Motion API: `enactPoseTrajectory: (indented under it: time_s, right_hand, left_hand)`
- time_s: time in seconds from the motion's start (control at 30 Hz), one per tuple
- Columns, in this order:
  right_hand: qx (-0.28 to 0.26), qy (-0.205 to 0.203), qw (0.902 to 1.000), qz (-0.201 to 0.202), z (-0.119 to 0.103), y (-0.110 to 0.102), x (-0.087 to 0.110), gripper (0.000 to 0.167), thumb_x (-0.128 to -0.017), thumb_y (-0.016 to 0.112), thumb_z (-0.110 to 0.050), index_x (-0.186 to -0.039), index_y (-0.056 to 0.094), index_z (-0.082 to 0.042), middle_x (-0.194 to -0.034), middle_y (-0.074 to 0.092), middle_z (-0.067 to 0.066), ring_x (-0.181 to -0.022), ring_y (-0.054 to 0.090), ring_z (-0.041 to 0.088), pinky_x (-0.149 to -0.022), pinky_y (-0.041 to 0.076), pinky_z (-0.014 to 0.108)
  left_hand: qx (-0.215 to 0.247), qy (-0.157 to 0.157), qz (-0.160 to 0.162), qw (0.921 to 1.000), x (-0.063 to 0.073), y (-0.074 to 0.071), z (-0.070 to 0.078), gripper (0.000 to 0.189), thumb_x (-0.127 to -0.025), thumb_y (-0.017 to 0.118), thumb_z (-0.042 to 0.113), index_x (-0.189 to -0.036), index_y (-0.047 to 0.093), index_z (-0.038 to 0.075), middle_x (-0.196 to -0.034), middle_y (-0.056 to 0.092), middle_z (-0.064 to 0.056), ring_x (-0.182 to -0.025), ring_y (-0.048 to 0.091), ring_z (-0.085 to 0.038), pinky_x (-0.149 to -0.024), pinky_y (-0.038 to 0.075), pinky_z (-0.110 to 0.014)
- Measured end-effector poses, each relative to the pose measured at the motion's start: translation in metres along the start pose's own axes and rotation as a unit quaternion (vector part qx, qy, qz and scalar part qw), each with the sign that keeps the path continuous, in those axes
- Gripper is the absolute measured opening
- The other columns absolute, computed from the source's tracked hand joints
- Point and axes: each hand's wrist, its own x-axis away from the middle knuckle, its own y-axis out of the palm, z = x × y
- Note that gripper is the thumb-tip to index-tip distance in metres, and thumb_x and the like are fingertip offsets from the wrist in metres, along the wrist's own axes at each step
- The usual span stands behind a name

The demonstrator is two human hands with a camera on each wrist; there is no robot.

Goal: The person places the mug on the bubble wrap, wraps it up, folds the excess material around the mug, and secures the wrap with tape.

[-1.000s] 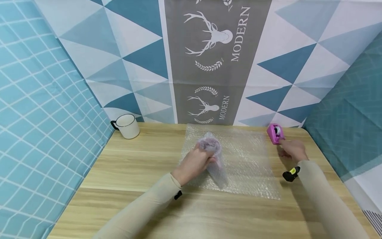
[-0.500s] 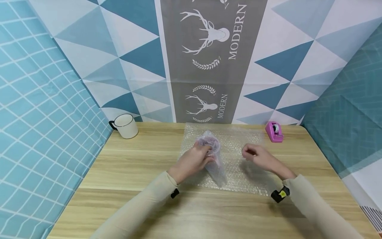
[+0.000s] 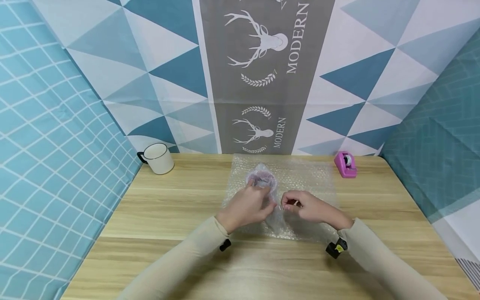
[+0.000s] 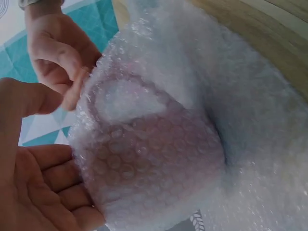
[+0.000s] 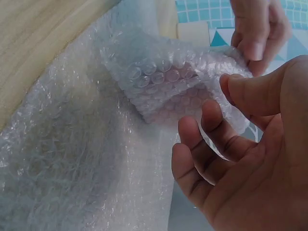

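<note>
Hand (R) (image 3: 308,206) now nr; wrapped bundle (image 4: 149,149)

The head view is bright and evenly lit, apparently from above: soft shadows lie beneath the beige fabric sleeves (image 3: 386,258), and a pale sheen washes the front of the light-brown, wood-grained tabletop (image 3: 247,283). Tiny glints speckle the clear plastic bubble-wrap sheet (image 3: 315,179). Both wrist views are dimmer and greyer (noticeably so), their backgrounds soft, with white highlights scattered along the plastic's creases.
</note>
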Motion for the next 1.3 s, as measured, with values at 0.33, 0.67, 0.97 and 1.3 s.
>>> enactPoseTrajectory:
  time_s: [0.33, 0.67, 0.97, 1.3]
  right_hand:
    - [0.0, 0.019, 0.9998, 0.005, 0.009, 0.002, 0.002, 0.008, -0.098, 0.063, -0.003, -0.091, 0.066, -0.006, -0.087, 0.066, 0.004, -0.084, 0.059, 0.006, -0.078, 0.057, 0.028]
    - [-0.101, 0.088, 0.991, -0.005, 0.023, 0.003, -0.002, 0.008, -0.097, 0.069, -0.007, -0.094, 0.075, -0.002, -0.089, 0.074, 0.017, -0.075, 0.063, 0.014, -0.066, 0.053, 0.021]
    - [-0.199, 0.156, 0.9675, -0.003, 0.03, 0.006, -0.016, 0.021, -0.09, 0.074, 0.001, -0.106, 0.061, 0.004, -0.086, 0.077, 0.016, -0.078, 0.073, 0.016, -0.067, 0.058, 0.026]
    - [-0.149, 0.157, 0.9762, 0.009, 0.033, 0.016, -0.029, 0.016, -0.086, 0.076, 0.002, -0.091, 0.061, 0.001, -0.079, 0.071, 0.008, -0.07, 0.063, 0.013, -0.061, 0.056, 0.026]
  left_hand:
    - [-0.031, -0.061, -0.011, 0.9976, -0.005, 0.004, 0.011, 0.047, -0.083, 0.076, 0.061, -0.086, 0.065, 0.015, -0.066, 0.056, 0.01, -0.052, 0.046, -0.003, -0.121, 0.036, -0.052]
    - [-0.014, -0.096, -0.012, 0.9952, -0.007, 0.002, 0.012, 0.046, -0.075, 0.084, 0.055, -0.087, 0.067, 0.014, -0.061, 0.049, 0.01, -0.051, 0.044, -0.006, -0.117, 0.044, -0.049]
    - [-0.011, -0.106, -0.012, 0.9942, -0.01, 0.004, 0.011, 0.048, -0.073, 0.084, 0.056, -0.09, 0.07, 0.013, -0.06, 0.051, 0.009, -0.053, 0.048, -0.008, -0.11, 0.052, -0.044]
    - [-0.033, -0.093, -0.003, 0.9951, -0.008, 0.008, 0.011, 0.032, -0.079, 0.084, 0.036, -0.098, 0.074, 0.013, -0.079, 0.075, 0.001, -0.078, 0.074, -0.02, -0.118, 0.043, -0.042]
